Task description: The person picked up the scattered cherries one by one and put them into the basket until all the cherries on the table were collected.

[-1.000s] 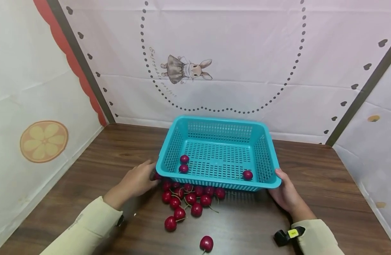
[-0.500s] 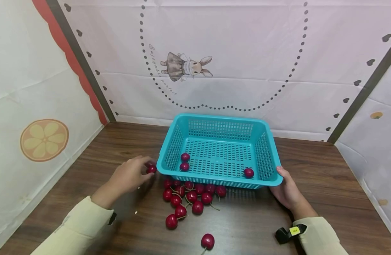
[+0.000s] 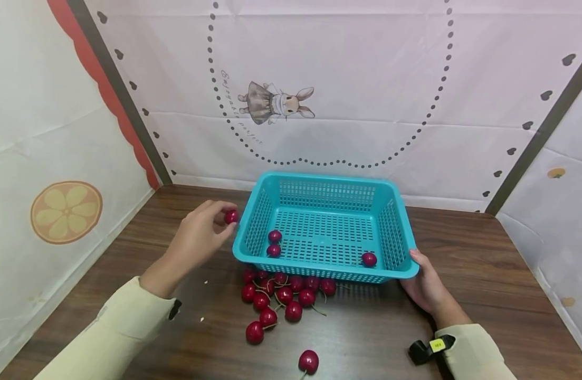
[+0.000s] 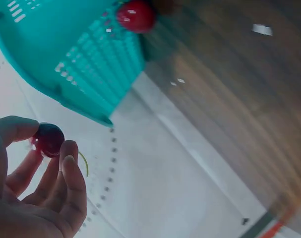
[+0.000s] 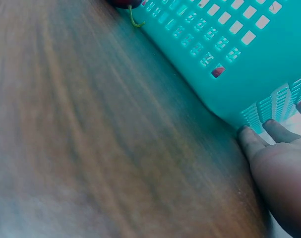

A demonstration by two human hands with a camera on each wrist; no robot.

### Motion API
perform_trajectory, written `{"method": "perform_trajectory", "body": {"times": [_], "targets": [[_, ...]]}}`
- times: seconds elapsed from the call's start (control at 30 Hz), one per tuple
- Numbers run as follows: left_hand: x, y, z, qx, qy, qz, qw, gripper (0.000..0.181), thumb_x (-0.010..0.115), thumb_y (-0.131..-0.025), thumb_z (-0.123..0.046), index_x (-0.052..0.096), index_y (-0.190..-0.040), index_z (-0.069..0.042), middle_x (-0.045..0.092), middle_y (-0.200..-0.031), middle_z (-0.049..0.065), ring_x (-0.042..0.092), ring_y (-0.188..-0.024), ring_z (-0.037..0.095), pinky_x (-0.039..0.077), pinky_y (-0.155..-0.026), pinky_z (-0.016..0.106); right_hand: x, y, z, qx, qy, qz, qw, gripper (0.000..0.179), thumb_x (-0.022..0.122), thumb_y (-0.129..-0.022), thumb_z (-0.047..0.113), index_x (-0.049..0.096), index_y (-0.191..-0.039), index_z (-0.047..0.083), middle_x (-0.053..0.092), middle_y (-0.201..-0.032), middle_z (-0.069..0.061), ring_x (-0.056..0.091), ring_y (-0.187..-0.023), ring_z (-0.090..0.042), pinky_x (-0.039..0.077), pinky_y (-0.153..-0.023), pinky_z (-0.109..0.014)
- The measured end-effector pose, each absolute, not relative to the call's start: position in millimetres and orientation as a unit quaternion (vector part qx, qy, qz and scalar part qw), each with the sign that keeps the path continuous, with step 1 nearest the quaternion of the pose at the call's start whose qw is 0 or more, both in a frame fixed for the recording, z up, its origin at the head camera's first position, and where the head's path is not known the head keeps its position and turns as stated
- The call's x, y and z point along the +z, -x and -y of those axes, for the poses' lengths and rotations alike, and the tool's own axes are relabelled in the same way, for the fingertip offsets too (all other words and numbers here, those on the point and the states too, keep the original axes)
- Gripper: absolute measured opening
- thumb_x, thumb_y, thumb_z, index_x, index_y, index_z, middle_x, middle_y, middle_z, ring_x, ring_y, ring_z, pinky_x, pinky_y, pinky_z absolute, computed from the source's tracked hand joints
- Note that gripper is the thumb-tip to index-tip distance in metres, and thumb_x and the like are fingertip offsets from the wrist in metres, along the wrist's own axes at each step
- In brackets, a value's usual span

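One cherry (image 3: pixel 231 216) in hand: pinched between the thumb and fingers of the left hand (image 3: pixel 200 229), just outside the left side of the basket (image 3: pixel 324 224).
Way across: the basket's interior lies to the right of those fingers, with the left rim between; the height of the cherry against that rim I cannot judge.
Basket's long axis: left to right before the person, so the held cherry faces a short side, about midway along it.
Stem: a thin green stem (image 4: pixel 84 163) shows beyond the left fingers in the left wrist view.
Right hand (image 3: pixel 426 287): thumb on the rim, other fingers against the outside, gripping the near right corner.
Nearer hand: the left for the held cherry, the right well apart across the basket.
Inside: two cherries (image 3: pixel 274 243) toward the near left corner, another near the right end.
Bench (image 3: pixel 376 327): a cluster of cherries (image 3: pixel 284 295) lies along the basket's near side, with a lone cherry (image 3: pixel 308 361) closer to the person.
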State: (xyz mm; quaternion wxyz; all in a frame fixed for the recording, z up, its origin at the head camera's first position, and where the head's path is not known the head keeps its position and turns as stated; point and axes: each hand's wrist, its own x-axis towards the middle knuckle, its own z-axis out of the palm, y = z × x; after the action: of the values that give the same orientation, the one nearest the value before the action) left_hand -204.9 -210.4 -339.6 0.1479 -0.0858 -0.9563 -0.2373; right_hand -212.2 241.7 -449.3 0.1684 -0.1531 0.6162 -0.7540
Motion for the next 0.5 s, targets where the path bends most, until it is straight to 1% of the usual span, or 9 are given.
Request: {"method": "perform_trajectory", "body": {"times": [0.13, 0.2, 0.3, 0.33, 0.5], "targets": [[-332.7, 211.2, 190.7, -0.244, 0.106, 0.954, 0.136, 0.041, 0.073, -0.091, -0.016, 0.062, -0.129, -0.009, 0.063, -0.115, 0.01, 0.067, -0.103, 0.028, 0.061, -0.083, 0.046, -450.8, 212.1, -242.5, -0.759, 0.153, -0.611, 0.166, 0.064, 0.013, -0.107, 0.048, -0.011, -0.159, 0.019, -0.003, -0.163, -0.013, 0.025, -0.14, -0.014, 0.036, -0.104, -0.011], [-331.8, 215.9, 181.6, -0.241, 0.115, 0.955, 0.128, 0.044, 0.075, -0.09, -0.017, 0.061, -0.131, -0.01, 0.062, -0.119, 0.01, 0.067, -0.105, 0.028, 0.061, -0.082, 0.045, -451.4, 212.1, -242.7, -0.761, 0.154, -0.608, 0.164, 0.064, 0.013, -0.107, 0.047, -0.01, -0.159, 0.019, -0.001, -0.163, -0.013, 0.027, -0.139, -0.012, 0.036, -0.104, -0.012], [-332.1, 224.9, 170.1, -0.228, 0.129, 0.958, 0.114, 0.049, 0.077, -0.088, -0.018, 0.059, -0.134, -0.012, 0.062, -0.121, 0.011, 0.068, -0.104, 0.028, 0.062, -0.077, 0.044, -451.2, 212.4, -242.2, -0.761, 0.152, -0.609, 0.162, 0.064, 0.014, -0.107, 0.047, -0.009, -0.159, 0.018, 0.003, -0.162, -0.011, 0.029, -0.138, -0.011, 0.037, -0.104, -0.013], [-332.8, 228.2, 167.1, -0.22, 0.134, 0.96, 0.109, 0.05, 0.077, -0.088, -0.019, 0.059, -0.134, -0.012, 0.063, -0.123, 0.011, 0.068, -0.104, 0.028, 0.061, -0.078, 0.045, -451.1, 212.5, -242.0, -0.76, 0.151, -0.611, 0.161, 0.064, 0.014, -0.107, 0.047, -0.008, -0.159, 0.018, 0.004, -0.161, -0.01, 0.029, -0.137, -0.011, 0.037, -0.103, -0.013], [-337.2, 244.4, 155.3, -0.19, 0.167, 0.965, 0.074, 0.046, 0.078, -0.088, -0.023, 0.062, -0.129, -0.011, 0.066, -0.125, 0.012, 0.07, -0.106, 0.027, 0.06, -0.084, 0.045, -451.4, 211.7, -242.3, -0.758, 0.145, -0.618, 0.153, 0.063, 0.015, -0.107, 0.047, -0.005, -0.159, 0.018, 0.01, -0.159, -0.007, 0.031, -0.136, -0.012, 0.038, -0.103, -0.014]]}}
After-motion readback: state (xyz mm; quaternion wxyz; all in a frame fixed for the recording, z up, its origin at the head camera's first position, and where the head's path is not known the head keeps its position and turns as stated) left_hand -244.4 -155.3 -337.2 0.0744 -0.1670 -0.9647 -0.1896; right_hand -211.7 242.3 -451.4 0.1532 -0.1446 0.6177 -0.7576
